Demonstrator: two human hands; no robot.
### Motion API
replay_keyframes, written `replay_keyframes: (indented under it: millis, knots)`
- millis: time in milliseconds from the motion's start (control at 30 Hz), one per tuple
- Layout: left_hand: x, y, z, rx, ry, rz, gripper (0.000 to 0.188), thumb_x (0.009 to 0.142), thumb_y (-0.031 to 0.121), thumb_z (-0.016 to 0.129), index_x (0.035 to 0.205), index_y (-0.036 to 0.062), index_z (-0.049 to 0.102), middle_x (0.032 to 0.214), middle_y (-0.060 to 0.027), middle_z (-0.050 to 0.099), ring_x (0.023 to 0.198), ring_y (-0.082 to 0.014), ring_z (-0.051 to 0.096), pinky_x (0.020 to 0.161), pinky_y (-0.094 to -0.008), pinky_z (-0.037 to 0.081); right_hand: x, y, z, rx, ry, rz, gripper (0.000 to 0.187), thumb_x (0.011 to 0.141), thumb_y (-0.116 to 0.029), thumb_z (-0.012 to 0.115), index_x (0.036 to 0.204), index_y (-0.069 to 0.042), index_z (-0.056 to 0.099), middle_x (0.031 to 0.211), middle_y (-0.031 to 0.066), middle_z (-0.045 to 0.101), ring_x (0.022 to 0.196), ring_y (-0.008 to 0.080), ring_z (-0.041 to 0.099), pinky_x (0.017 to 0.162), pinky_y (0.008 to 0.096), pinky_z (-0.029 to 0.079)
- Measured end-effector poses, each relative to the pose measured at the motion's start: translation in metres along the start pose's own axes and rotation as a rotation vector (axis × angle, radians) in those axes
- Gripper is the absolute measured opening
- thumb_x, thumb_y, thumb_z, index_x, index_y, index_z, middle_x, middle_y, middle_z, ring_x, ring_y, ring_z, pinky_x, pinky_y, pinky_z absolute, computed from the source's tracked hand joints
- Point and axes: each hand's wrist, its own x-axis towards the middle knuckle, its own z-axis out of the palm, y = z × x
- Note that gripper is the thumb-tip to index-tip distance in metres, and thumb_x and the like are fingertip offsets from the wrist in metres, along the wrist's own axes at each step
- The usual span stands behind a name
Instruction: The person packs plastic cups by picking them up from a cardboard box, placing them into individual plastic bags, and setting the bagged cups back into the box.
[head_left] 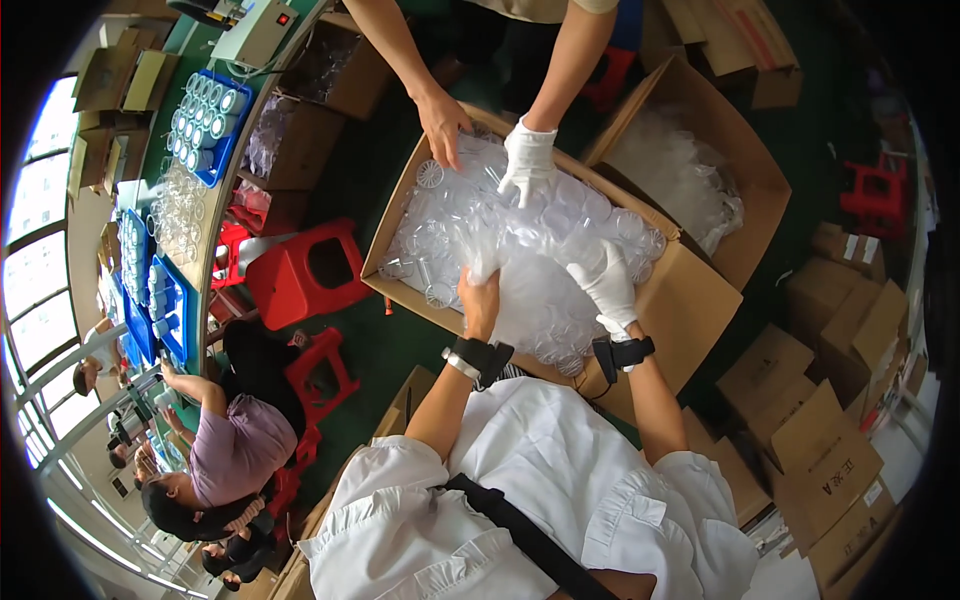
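Note:
A cardboard box [390, 226] in front of me is filled with clear plastic round parts [430, 174]. A thin clear plastic bag [535, 295] lies over them, bunched up toward the middle. My bare left hand [480, 302] is closed on the gathered edge of that bag. At the bag's right side is my right hand [606, 283] in a white glove, its fingers stretched out and touching the film. From the far side a co-worker reaches in, with a bare hand [443, 122] at the box's rim and a white-gloved hand [528, 162] on the plastic.
Behind at the right, an open carton [755, 165] holds more clear plastic. Red stools [305, 275] stand at left beside a long workbench with blue trays [236, 130] of white round parts. A seated person [240, 450] works there. Cardboard boxes [820, 450] are stacked at right.

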Motion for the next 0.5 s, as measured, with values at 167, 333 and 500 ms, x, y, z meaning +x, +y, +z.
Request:
replay_keyframes:
  millis: [167,333,500]
  knots:
    - [-0.005,0.021,0.033,0.436,-0.073,0.637,0.011,0.073,0.004,0.061,0.084,0.0023,0.059,0.079,-0.0115,0.059,0.074,-0.0306,0.057,0.067,-0.0354,0.044,0.010,0.000,0.016,-0.766,0.161,-0.442,0.052,0.064,-0.016,0.074,0.108,-0.003,0.050,0.099,0.0126,0.054,0.094,0.0274,0.051,0.081,0.0373,0.043]
    - [0.025,0.005,0.036,0.440,-0.037,0.307,0.015,0.071,0.002,0.061,0.086,0.0035,0.059,0.080,-0.0160,0.056,0.074,-0.0377,0.053,0.066,-0.0393,0.044,0.015,-0.003,0.034,-0.742,0.237,-0.545,0.060,0.058,-0.014,0.076,0.111,-0.006,0.048,0.100,0.0153,0.050,0.094,0.0319,0.049,0.081,0.0386,0.043]
    - [0.039,0.004,0.035,0.485,-0.069,0.464,0.009,0.074,0.003,0.060,0.083,0.0016,0.058,0.075,-0.0067,0.058,0.071,-0.0155,0.055,0.063,-0.0314,0.043,0.029,0.000,0.046,-0.703,0.213,-0.508,0.060,0.058,-0.011,0.075,0.112,-0.008,0.047,0.101,0.0154,0.048,0.096,0.0319,0.049,0.084,0.0378,0.042]
